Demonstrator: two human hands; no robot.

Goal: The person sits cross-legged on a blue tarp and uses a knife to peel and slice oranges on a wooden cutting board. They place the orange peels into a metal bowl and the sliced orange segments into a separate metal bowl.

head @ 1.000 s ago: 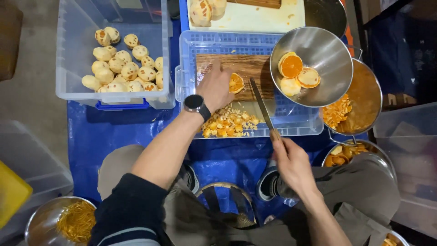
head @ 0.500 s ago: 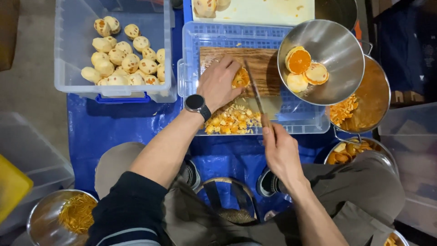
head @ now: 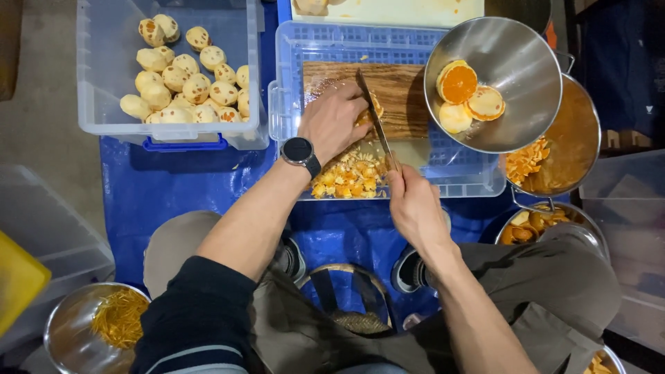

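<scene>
My left hand (head: 334, 119), with a black watch on the wrist, presses an orange fruit piece (head: 367, 114) onto a wooden cutting board (head: 409, 86) that lies in a clear plastic crate (head: 298, 52). My right hand (head: 414, 201) grips the handle of a knife (head: 374, 118), and its blade rests against the fruit beside my left fingers. A heap of chopped orange bits (head: 350, 176) lies at the board's near edge.
A clear bin of peeled pale fruits (head: 187, 76) stands at the left. A steel bowl (head: 533, 90) with cut orange halves sits at the right, over a pot (head: 575, 145) of peel. Other steel bowls (head: 76, 325) hold peel strips. Blue tarp covers the floor.
My right hand has brought the knife leftward and forward onto the fruit under my left hand. My left hand has stayed on the board.
</scene>
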